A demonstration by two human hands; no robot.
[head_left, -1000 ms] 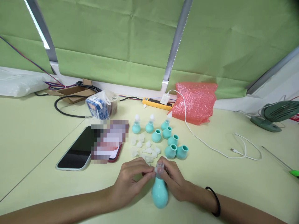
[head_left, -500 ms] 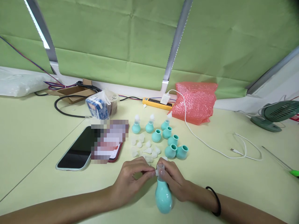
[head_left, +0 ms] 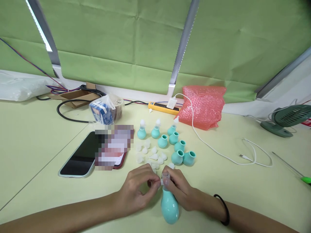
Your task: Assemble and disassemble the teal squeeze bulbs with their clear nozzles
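Note:
A teal rubber bulb [head_left: 169,207] lies near the table's front edge, its neck pointing away from me. My right hand [head_left: 181,189] is closed round that neck. My left hand [head_left: 138,191] pinches a small translucent cap [head_left: 165,178] that sits at the bulb's mouth. Just beyond my fingers lie several loose translucent caps [head_left: 150,154]. Behind them stand several more teal bulbs [head_left: 178,152], three of them with white tips fitted [head_left: 142,129].
A dark phone [head_left: 80,155] and a blurred card lie at the left. A wrapped blue pack [head_left: 104,110], a yellow power strip [head_left: 162,107], pink bubble wrap [head_left: 204,105], a white cable [head_left: 243,157] and a green fan [head_left: 286,119] sit further back and right.
The bulb's body swung a little to the right and towards me while both hands kept hold at its neck. My left fingers shifted on the cap.

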